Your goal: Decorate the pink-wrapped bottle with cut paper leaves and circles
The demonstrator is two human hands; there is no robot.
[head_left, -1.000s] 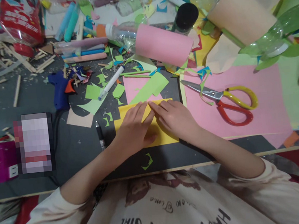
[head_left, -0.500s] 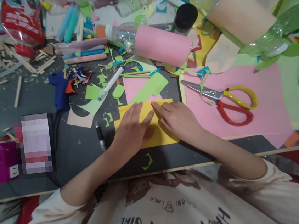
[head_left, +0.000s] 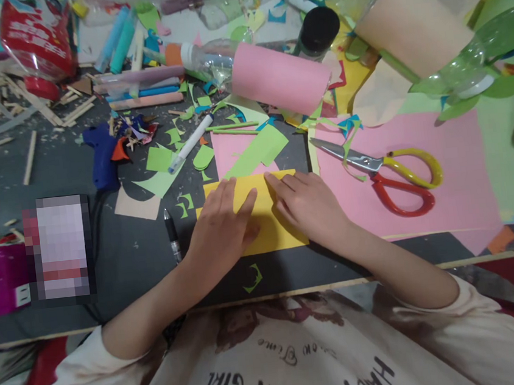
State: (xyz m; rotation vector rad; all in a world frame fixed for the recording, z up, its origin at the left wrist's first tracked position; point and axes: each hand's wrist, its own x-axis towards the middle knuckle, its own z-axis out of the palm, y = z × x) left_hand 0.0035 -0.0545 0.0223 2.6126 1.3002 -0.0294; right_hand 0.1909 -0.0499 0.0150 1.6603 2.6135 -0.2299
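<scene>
I see yellow paper (head_left: 267,216) beneath the left hand (head_left: 219,221) and right hand (head_left: 309,204), fingers outstretched to its far edge.

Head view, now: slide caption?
Left hand and right hand on rectangular yellow paper, beside red-and-yellow-handled metal scissors on pink paper.

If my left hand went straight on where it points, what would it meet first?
Your left hand would probably meet the light-green paper strip just past the yellow paper, though height is unclear.

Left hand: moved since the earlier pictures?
Yes: the left hand has slid left along the yellow paper, closer to the black ballpoint pen.
</scene>
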